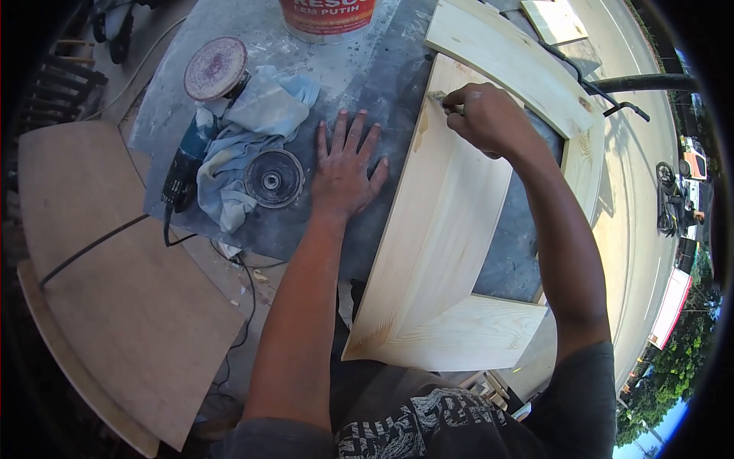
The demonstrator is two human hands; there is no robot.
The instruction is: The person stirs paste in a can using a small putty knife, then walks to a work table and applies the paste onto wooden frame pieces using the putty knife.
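My left hand point(348, 164) lies flat with fingers spread on the dusty grey tabletop point(390, 76). Just left of it are a black round disc point(274, 179) with a metal centre and a crumpled light-blue cloth point(267, 103). My right hand point(485, 118) is closed over the far end of a pale wooden frame point(436, 222). From its fingertips a small, flat, greyish piece point(436, 96) pokes out against the wood; most of it is hidden by the fingers. Beside it, a brownish smear point(421, 128) marks the frame's left edge.
A corded power sander point(191, 153) with a round pad lies left of the cloth. At the back stands a red-labelled bucket point(329, 15). Curved brown panels point(115, 252) rest at left. A black-handled metal bar point(592, 88) juts out at right, with a road beyond.
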